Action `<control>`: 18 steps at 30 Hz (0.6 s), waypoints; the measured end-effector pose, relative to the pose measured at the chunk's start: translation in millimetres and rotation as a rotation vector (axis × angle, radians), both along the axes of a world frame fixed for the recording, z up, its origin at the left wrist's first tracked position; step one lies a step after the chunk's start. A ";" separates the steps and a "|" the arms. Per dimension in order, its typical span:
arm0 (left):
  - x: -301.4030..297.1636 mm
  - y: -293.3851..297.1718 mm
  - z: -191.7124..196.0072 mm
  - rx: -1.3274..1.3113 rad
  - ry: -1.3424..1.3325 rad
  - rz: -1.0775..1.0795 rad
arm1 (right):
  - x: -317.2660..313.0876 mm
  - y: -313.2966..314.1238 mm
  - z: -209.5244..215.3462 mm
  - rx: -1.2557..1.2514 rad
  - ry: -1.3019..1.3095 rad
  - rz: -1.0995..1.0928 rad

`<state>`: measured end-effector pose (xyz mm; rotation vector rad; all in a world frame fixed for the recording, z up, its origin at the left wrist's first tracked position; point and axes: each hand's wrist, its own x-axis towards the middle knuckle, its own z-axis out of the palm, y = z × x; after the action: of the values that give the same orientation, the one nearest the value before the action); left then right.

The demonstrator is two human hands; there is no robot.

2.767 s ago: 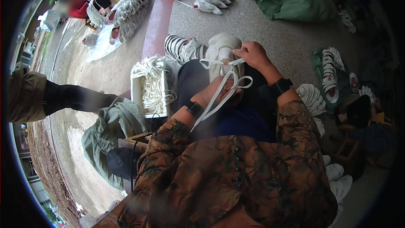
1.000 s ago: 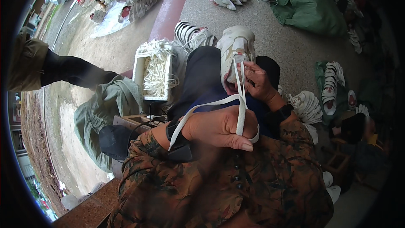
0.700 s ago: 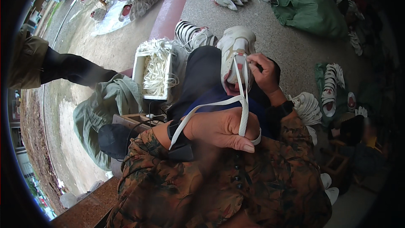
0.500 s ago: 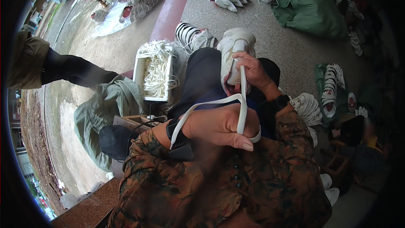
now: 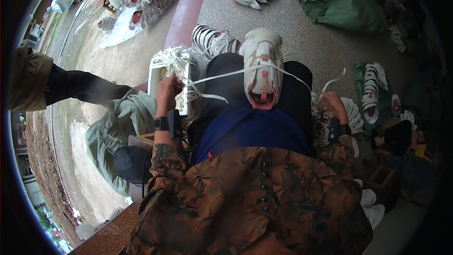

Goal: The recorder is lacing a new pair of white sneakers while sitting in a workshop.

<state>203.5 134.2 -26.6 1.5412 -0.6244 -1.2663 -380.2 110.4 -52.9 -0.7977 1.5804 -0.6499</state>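
1. We hold our left hand (image 5: 171,89) with its fingers together, clamped on one end of a white lace (image 5: 236,72); a loose tail of it hangs out toward the lap.
2. Our right hand (image 5: 334,105) appears to pinch the other end, its fingers bent and a short tail curling up above them; we cannot tell exactly which fingertips meet.
3. The white and beige shoe (image 5: 261,78) sits between our two grips, on the lap, touched by neither hand. Its toe points away from us, its reddish opening faces us, and the lace crosses its tongue and runs out to both sides.
4. Just behind the left grip we see a white box (image 5: 154,82) full of laces; we cannot tell whether the hand touches it.
5. Beyond the left grip, toward the shoe's toe, lies a row of striped shoes (image 5: 214,40).
6. Just beside the right grip, on its outer side, we see a pile of white shoes (image 5: 351,115).
7. Well beyond the right grip lies a green sack (image 5: 347,7).
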 end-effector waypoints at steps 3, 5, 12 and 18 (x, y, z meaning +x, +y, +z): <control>-17.0 1.7 -19.5 0.265 -1.401 -0.521 | 16.4 -0.7 23.0 0.190 0.681 0.580; -39.1 -9.6 -10.8 0.028 -1.400 -0.473 | 48.8 -15.0 39.3 -0.254 0.966 0.579; -159.4 -48.4 30.6 -0.838 -0.998 -0.683 | 179.2 -41.6 51.9 -1.078 0.710 0.592; -198.2 -67.1 6.7 -0.667 -1.242 -0.828 | 190.2 -62.4 46.2 -1.030 0.627 0.617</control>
<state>5.2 67.2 -19.9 1.3493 -2.3706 -0.3184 -190.0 47.9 -6.7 -2.3240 1.3249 -0.7742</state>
